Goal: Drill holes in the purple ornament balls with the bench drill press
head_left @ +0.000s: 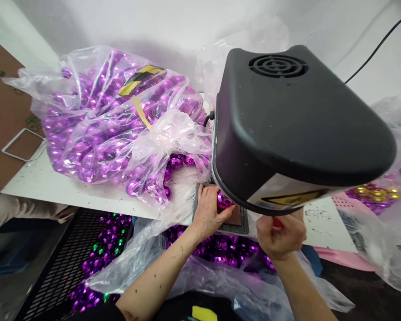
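Note:
My left hand has its thumb and fingers around a shiny purple faceted ball, over a small grey base plate with a brown pad. The black housing of a machine overhangs the plate and partly covers the ball. Below the housing's front edge, my right hand is closed round a red handle, most of which is hidden by the fingers. More purple balls curve from the mouth of a clear plastic bag to the left of the plate.
The bag lies on a white table. Purple balls fill plastic under the table edge. A black crate with purple and green balls stands lower left, near a cardboard box. A pink basket is at right.

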`<state>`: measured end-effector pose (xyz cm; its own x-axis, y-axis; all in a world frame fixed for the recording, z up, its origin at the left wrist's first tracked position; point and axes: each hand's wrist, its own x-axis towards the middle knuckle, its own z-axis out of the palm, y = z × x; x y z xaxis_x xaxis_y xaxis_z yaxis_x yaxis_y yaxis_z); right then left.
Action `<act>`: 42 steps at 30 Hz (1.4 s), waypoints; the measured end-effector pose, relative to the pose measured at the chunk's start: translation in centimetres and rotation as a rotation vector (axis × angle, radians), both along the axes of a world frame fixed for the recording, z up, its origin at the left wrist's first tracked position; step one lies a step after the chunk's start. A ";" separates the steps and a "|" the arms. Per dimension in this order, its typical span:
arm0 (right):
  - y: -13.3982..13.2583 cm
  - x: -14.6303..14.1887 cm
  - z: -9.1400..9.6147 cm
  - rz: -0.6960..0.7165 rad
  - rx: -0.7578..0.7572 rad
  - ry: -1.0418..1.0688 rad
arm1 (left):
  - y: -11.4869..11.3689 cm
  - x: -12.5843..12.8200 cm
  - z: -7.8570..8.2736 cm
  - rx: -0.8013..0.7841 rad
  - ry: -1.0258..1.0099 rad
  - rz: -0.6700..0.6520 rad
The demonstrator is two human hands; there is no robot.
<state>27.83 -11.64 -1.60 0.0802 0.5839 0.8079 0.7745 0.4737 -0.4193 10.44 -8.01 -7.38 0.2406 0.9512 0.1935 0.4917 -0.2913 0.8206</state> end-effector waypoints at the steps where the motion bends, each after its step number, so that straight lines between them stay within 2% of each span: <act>1: 0.0 0.1 0.5 0.012 0.008 0.001 | 0.0 0.0 0.0 -0.003 0.004 -0.009; 3: -0.1 0.3 2.4 0.073 0.028 -0.013 | 0.1 0.0 0.0 -0.001 0.015 -0.028; 5: 0.3 0.5 5.2 0.102 0.086 0.013 | 0.2 0.1 0.0 0.018 0.020 -0.027; 7: 1.4 0.4 8.1 -0.016 0.208 0.116 | 0.4 0.3 0.1 0.048 0.009 -0.007; 9: 3.0 0.1 10.4 -0.136 0.204 0.204 | 0.3 0.3 0.4 0.077 -0.019 0.011; 11: 4.6 -0.1 11.9 -0.129 0.130 0.273 | -0.3 -0.4 1.0 0.093 -0.060 0.019; 14: 6.0 -0.1 12.7 -0.075 0.050 0.337 | -2.6 -2.9 2.0 0.053 -0.077 -0.011; 17: 6.3 0.4 12.4 -0.102 0.030 0.338 | -5.7 -6.1 2.9 -0.021 0.022 -0.067; 20: 6.4 0.6 12.1 -0.109 0.049 0.341 | -6.5 -8.2 3.5 -0.051 0.119 -0.089; 22: 6.6 0.6 12.0 -0.119 0.074 0.341 | -4.6 -8.7 3.6 -0.022 0.131 -0.079; 25: 6.7 0.4 12.3 -0.108 0.068 0.336 | 0.0 -8.4 3.6 0.057 0.100 -0.027; 27: 6.5 0.4 12.6 -0.083 0.039 0.332 | 2.2 -8.0 3.8 0.085 0.065 0.035; 29: 6.3 0.4 12.9 -0.065 0.003 0.330 | 2.5 -7.6 4.0 0.119 0.030 0.065; 33: 6.3 0.4 13.0 -0.049 -0.020 0.347 | 0.5 -7.3 4.1 0.214 0.041 0.016; 35: 6.6 0.4 12.8 -0.059 0.005 0.365 | 1.1 -7.1 3.7 0.267 0.097 0.056; 38: 7.3 0.5 12.5 -0.083 0.022 0.374 | 4.8 -6.3 2.6 0.272 0.217 0.120; 42: 7.5 0.7 12.6 -0.057 -0.022 0.380 | 10.3 -4.7 1.8 0.122 0.228 0.093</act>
<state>28.52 -4.17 10.99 0.4045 0.5863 0.7018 0.5868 0.4222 -0.6909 5.76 2.30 -5.61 0.2041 0.9442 0.2586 0.6887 -0.3262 0.6475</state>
